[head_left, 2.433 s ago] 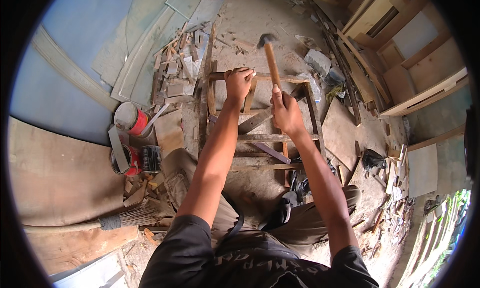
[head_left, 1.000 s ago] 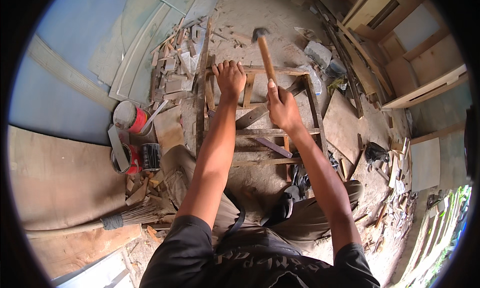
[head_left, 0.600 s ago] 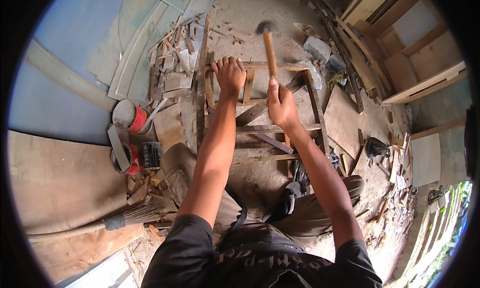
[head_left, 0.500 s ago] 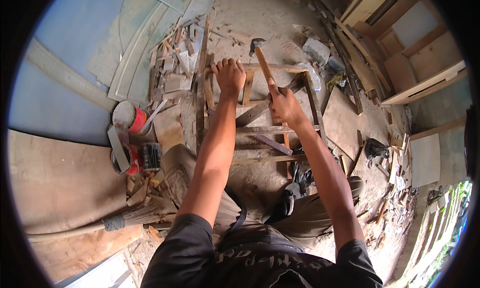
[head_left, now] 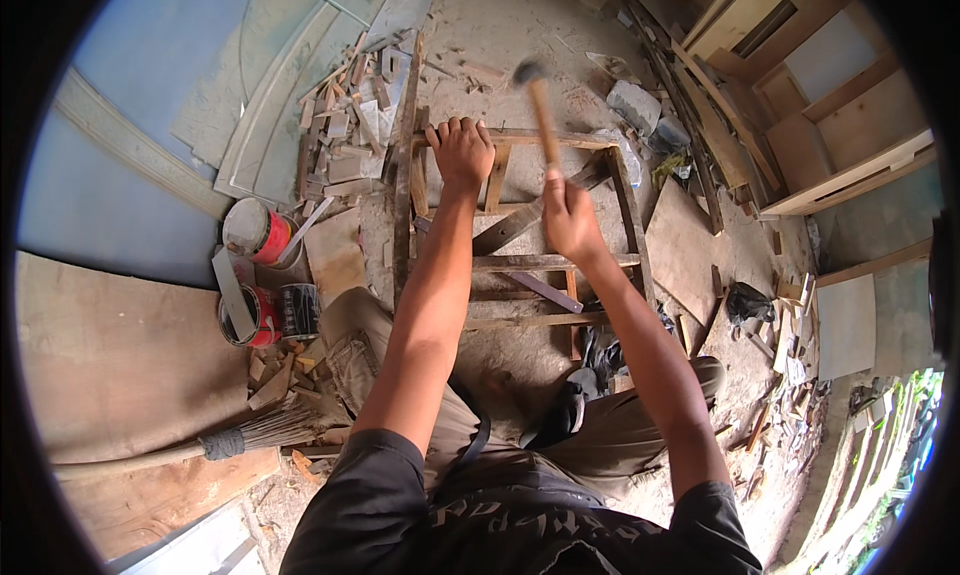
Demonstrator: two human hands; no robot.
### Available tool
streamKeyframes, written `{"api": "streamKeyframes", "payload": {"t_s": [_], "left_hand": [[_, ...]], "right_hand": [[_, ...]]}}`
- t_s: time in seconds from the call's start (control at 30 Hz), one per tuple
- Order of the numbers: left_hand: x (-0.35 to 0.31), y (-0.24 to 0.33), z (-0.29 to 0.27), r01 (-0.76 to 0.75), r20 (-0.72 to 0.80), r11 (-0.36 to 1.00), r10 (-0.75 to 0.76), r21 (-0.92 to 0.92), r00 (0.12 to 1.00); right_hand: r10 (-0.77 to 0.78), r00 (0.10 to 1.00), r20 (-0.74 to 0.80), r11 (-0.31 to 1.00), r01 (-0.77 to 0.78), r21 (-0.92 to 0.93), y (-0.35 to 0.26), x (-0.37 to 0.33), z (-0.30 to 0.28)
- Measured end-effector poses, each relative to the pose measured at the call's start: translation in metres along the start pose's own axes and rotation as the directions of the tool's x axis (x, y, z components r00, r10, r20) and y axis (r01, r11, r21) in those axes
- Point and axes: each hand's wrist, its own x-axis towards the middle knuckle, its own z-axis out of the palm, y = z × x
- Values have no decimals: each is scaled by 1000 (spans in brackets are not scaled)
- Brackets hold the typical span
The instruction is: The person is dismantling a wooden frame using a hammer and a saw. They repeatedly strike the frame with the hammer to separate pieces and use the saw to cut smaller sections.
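A wooden frame (head_left: 555,262) made of rails and crossbars lies in front of me, between my knees. My left hand (head_left: 463,155) grips its far rail, fingers curled over the top. My right hand (head_left: 573,220) is wrapped round the wooden handle of a hammer (head_left: 542,120), above the right half of the frame. The hammer's dark head is smeared by motion and hangs beyond the far rail. A dark flat diagonal piece (head_left: 505,232) and a purplish-grey strip (head_left: 543,291) cross the frame. No nail can be made out.
Paint cans (head_left: 262,233) and a broom (head_left: 255,430) are at the left. Wood offcuts (head_left: 350,125) are heaped at the far left. A concrete block (head_left: 633,105) sits far right, near a plywood sheet (head_left: 685,245). A wooden cabinet (head_left: 835,105) stands at the right.
My right hand has shifted slightly up and to the right, and the hammer head has moved likewise, now blurred. My left hand keeps its place on the far rail.
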Motion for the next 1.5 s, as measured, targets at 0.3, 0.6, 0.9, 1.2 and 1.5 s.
{"api": "streamKeyframes", "payload": {"t_s": [0.3, 0.6, 0.9, 1.2, 1.5], "left_hand": [[50, -21, -11, 149, 602, 989, -111, -15, 791], [51, -12, -23, 97, 540, 993, -47, -65, 841], [48, -23, -18, 130, 499, 990, -89, -48, 862], [49, -23, -22, 101, 589, 995, -68, -24, 806], [40, -15, -26, 122, 577, 991, -64, -62, 814]], "right_hand": [[314, 937, 155, 914, -343, 217, -51, -2, -22], [408, 901, 147, 912, -396, -103, -16, -4, -9], [-411, 910, -53, 894, 414, 171, -105, 26, -15], [514, 832, 209, 857, -512, -67, -25, -23, 0], [567, 787, 245, 806, -591, 34, -21, -8, -8]]}}
